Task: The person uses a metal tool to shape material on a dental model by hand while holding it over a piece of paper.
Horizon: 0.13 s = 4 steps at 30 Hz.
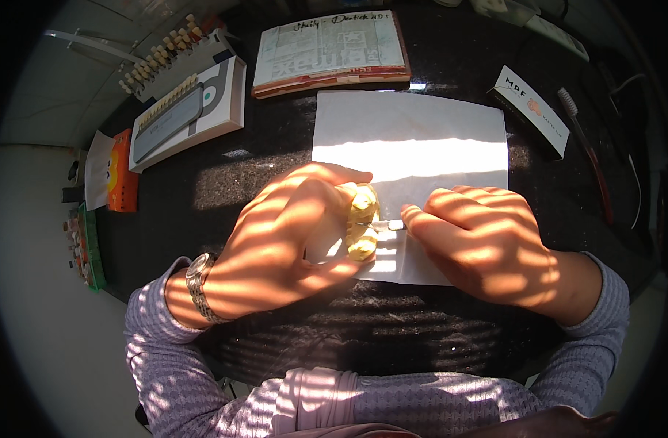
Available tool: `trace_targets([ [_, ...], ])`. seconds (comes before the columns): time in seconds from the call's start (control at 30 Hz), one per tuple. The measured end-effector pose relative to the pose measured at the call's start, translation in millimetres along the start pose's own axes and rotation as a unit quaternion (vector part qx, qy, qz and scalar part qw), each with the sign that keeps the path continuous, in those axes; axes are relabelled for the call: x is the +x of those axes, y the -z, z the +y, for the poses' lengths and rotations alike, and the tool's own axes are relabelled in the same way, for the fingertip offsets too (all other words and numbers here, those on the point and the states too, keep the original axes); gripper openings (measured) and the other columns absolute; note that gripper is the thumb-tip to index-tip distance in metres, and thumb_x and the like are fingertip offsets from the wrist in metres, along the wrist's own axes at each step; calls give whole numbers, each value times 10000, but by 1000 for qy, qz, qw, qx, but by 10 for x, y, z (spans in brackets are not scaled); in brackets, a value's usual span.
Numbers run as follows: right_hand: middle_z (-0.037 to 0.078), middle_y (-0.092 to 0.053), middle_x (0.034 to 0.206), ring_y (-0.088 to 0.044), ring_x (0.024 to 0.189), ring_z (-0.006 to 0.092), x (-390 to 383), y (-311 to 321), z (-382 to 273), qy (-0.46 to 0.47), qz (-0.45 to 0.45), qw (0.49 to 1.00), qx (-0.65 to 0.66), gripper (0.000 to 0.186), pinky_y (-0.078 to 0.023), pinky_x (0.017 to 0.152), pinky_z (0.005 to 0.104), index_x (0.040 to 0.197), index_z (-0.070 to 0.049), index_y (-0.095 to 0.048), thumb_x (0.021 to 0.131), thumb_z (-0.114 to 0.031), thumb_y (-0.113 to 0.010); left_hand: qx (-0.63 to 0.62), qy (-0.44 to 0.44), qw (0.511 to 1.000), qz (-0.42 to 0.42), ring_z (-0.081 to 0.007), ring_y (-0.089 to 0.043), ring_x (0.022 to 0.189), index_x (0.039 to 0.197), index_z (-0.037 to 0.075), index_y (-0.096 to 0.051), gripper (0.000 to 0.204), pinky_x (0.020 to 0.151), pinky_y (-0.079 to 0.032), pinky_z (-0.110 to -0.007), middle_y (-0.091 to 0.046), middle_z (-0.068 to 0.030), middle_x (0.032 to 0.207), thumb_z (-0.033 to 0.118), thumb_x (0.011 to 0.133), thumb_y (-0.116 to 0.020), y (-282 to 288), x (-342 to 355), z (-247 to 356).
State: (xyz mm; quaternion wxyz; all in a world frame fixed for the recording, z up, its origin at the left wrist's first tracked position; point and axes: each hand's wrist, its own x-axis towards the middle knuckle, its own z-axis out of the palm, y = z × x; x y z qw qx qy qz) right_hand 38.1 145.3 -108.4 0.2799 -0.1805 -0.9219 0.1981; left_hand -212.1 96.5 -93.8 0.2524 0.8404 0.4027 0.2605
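Note:
A yellow dental cast (362,225) stands between the thumb and fingers of my left hand (283,226), gripped at its two ends. My right hand (480,237) is closed in a pinch, just to the right of the cast. From its fingertips a small slim white piece (396,225) points left, its thin end close to or touching the cast's edge; contact is hard to make out. The rest of that piece is hidden by my fingers. Beneath both hands lies a white paper sheet (414,117), striped with sunlight and shadow.
Tooth shade guides (169,113) and a tab rack (174,58) stand far left, near an orange box (120,171) and a green tray (90,248). A thick book (332,55) lies at the back. At right are a black-and-white box (531,109) and a toothbrush (588,157).

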Motion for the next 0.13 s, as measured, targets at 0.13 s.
trace_targets([
  [0.13, 111, -618, 710, -657, 598, 246, -11, -37, 23, -8, 24, 999, 41, 221, -550, 541, 324, 938, 43, -679, 728, 42, -751, -17, 32, 999, -6, -361, -642, 1145, 1156, 57, -410, 664, 938, -541, -449, -610, -261, 1246, 108, 714, -903, -2, -2, 12],
])
